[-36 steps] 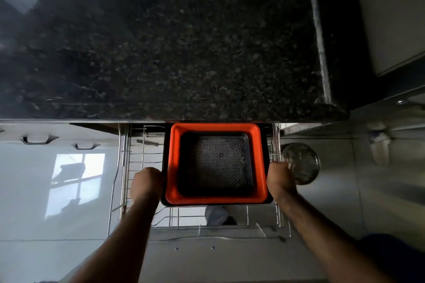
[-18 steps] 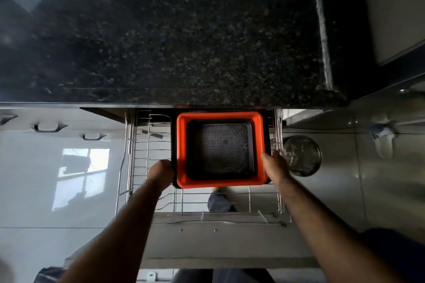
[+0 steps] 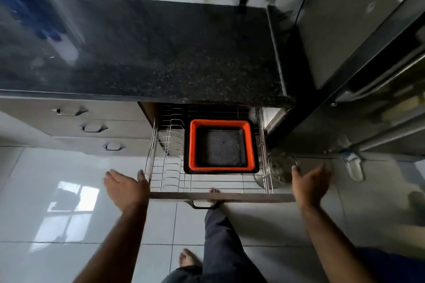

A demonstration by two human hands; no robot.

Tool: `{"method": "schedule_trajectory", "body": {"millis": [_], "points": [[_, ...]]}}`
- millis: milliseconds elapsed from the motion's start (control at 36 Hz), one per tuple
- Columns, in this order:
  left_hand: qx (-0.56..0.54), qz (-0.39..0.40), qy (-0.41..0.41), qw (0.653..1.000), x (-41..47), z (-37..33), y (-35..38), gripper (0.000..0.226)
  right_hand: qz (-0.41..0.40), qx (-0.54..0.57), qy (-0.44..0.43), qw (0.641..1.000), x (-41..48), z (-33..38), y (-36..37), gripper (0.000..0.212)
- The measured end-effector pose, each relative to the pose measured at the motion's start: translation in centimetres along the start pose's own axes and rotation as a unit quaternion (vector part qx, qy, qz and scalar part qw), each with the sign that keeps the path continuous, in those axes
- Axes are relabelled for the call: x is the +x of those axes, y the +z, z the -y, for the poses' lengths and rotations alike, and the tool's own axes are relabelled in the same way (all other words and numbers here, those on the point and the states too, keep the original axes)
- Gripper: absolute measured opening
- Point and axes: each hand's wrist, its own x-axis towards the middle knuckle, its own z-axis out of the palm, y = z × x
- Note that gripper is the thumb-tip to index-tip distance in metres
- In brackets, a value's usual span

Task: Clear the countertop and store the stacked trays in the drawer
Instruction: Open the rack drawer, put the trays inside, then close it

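Observation:
The stacked trays [image 3: 222, 169], an orange tray nested in a black one with a dark perforated tray inside, rest in the right half of the pulled-out wire drawer [image 3: 170, 174] under the black granite countertop [image 3: 161, 57]. My left hand [image 3: 125, 187] hovers open at the drawer's front left corner, its fingers beside the wire rail. My right hand [image 3: 310, 185] is open past the drawer's front right corner, holding nothing. Neither hand touches the trays.
The drawer front [image 3: 220, 197] with its dark handle [image 3: 202, 205] faces me; my foot and leg stand just below it. Three closed drawers [image 3: 92, 127] sit to the left. A round steel lid [image 3: 281, 167] lies right of the drawer, beside a dark fridge [image 3: 345, 53].
Both hands let go of the stacked trays, which now rest in the drawer, and drew back to the drawer's front corners. The view pulled back and up.

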Motion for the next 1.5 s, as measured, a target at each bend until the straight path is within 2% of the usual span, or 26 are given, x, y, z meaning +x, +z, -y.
{"method": "schedule_trajectory", "body": {"millis": [56, 139, 194, 250, 306, 361, 389, 417, 500, 611, 750, 833, 944, 1083, 1278, 1444, 1500], "points": [[-0.075, 0.022, -0.114, 0.990, -1.4, 1.4, -0.8, 0.087, -0.010, 0.115, 0.081, 0.990, -2.2, -0.7, -0.9, 0.093], [-0.260, 0.078, -0.268, 0.924, -2.8, 3.1, -0.7, 0.087, 0.031, 0.308, 0.276, 0.910, -4.4, -1.9, 0.4, 0.097], [-0.402, 0.143, -0.331, 0.842, -4.4, 2.5, -1.3, 0.082, 0.126, 0.421, 0.311, 0.843, -5.1, -2.6, 2.3, 0.097], [-0.507, 0.198, -0.365, 0.755, -5.8, 0.6, -2.3, 0.076, 0.189, 0.507, 0.333, 0.772, -7.0, -0.7, 2.6, 0.084], [-0.548, 0.217, -0.379, 0.713, -6.1, -1.6, -2.9, 0.079, 0.206, 0.539, 0.339, 0.743, -8.2, 1.2, 2.7, 0.087], [-0.560, 0.214, -0.391, 0.698, -5.9, -3.2, -3.3, 0.080, 0.226, 0.543, 0.306, 0.749, -8.3, 2.4, 3.6, 0.107], [-0.562, 0.214, -0.397, 0.693, -5.8, -3.8, -3.4, 0.081, 0.230, 0.544, 0.303, 0.748, -7.3, 2.3, 5.0, 0.114], [-0.564, 0.210, -0.407, 0.687, -5.6, -4.3, -3.4, 0.083, 0.225, 0.563, 0.318, 0.729, -6.4, 2.2, 6.0, 0.115], [-0.572, 0.217, -0.413, 0.675, -5.0, -4.8, -3.0, 0.083, 0.206, 0.579, 0.353, 0.705, -7.8, 5.6, 3.8, 0.097], [-0.586, 0.233, -0.397, 0.666, -3.8, -5.7, -2.3, 0.083, 0.175, 0.557, 0.362, 0.726, -8.1, 7.9, 3.4, 0.098], [-0.586, 0.237, -0.408, 0.658, -1.5, -8.2, -1.1, 0.097, 0.174, 0.574, 0.342, 0.724, -5.4, 9.8, 5.2, 0.102], [-0.584, 0.233, -0.397, 0.668, 0.1, -10.3, -0.1, 0.100, 0.165, 0.559, 0.364, 0.727, -4.2, 12.2, 5.4, 0.105], [-0.583, 0.245, -0.367, 0.683, 2.6, -13.1, 1.5, 0.103, 0.180, 0.555, 0.372, 0.722, -2.8, 16.3, 4.9, 0.094], [-0.586, 0.233, -0.320, 0.707, 4.5, -17.5, 2.6, 0.091, 0.180, 0.580, 0.354, 0.711, 0.8, 20.2, 6.0, 0.091], [-0.593, 0.293, -0.277, 0.697, 7.7, -22.4, 4.9, 0.093, 0.233, 0.608, 0.342, 0.677, 5.7, 24.4, 6.5, 0.077], [-0.608, 0.291, -0.290, 0.680, 8.9, -25.9, 5.6, 0.093, 0.293, 0.599, 0.354, 0.655, 8.9, 26.2, 6.5, 0.096], [-0.593, 0.286, -0.286, 0.696, 9.2, -26.8, 5.4, 0.092, 0.313, 0.584, 0.350, 0.663, 9.1, 26.5, 6.1, 0.092]]}}
